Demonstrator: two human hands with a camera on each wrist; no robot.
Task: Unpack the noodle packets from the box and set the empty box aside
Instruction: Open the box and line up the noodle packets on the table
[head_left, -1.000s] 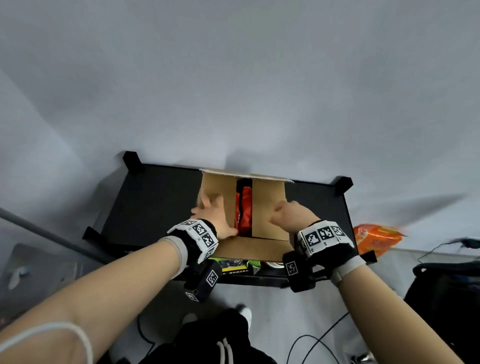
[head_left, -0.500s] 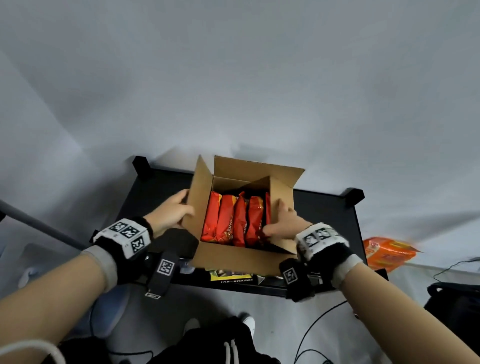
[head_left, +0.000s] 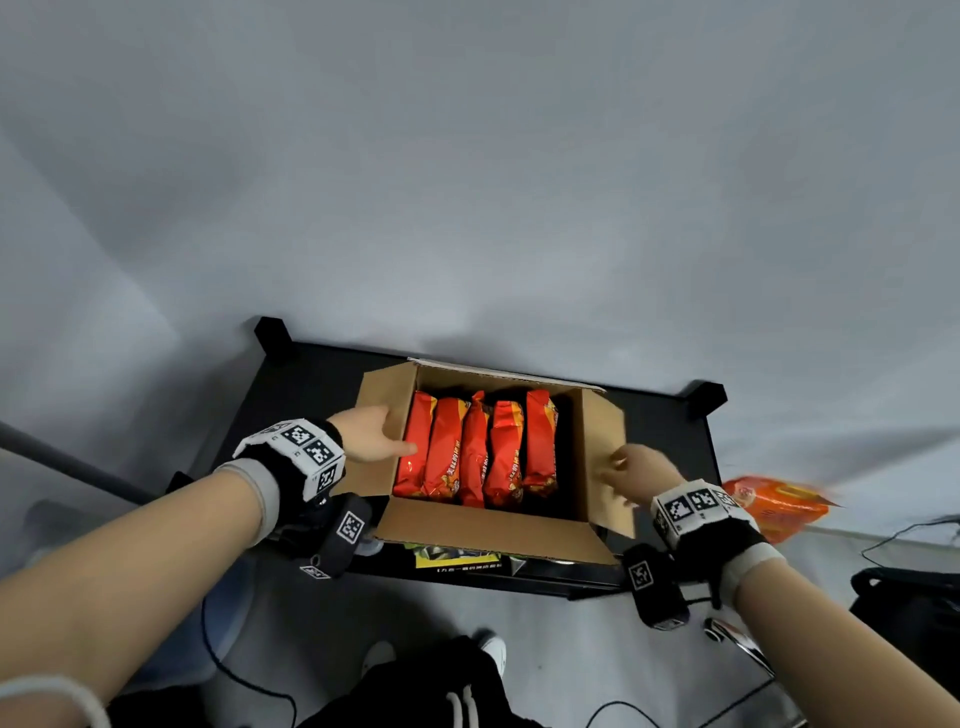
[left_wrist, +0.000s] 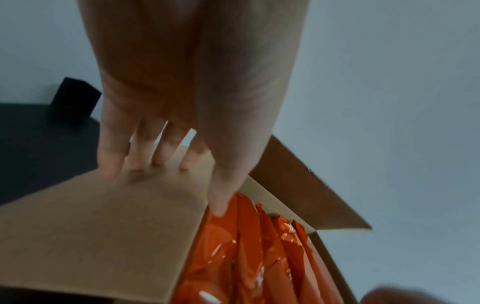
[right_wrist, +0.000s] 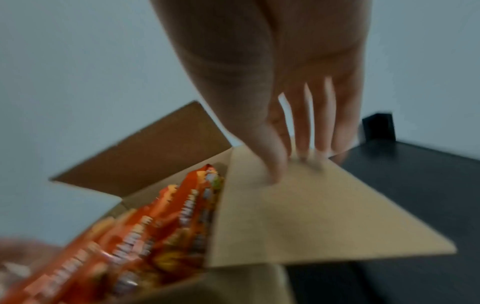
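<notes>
A brown cardboard box (head_left: 488, 530) stands open on a black table (head_left: 291, 415), all its flaps folded outward. Several red-orange noodle packets (head_left: 475, 449) stand upright side by side inside it. My left hand (head_left: 371, 434) lies with straight fingers on the left flap (left_wrist: 103, 216), its thumb tip touching the leftmost packet (left_wrist: 223, 236). My right hand (head_left: 631, 475) presses flat with straight fingers on the right flap (right_wrist: 298, 216), holding nothing. The packets (right_wrist: 145, 232) fill the box beside that flap.
An orange packet (head_left: 774, 501) lies off the table's right end. Printed items (head_left: 457, 556) show on a shelf under the table's front edge. A dark bag (head_left: 909, 613) and cables sit at the right. The grey wall stands close behind the table.
The box went from nearly closed to fully open. Both hands folded the side flaps outward and now rest on them, left hand back at the box edge.
</notes>
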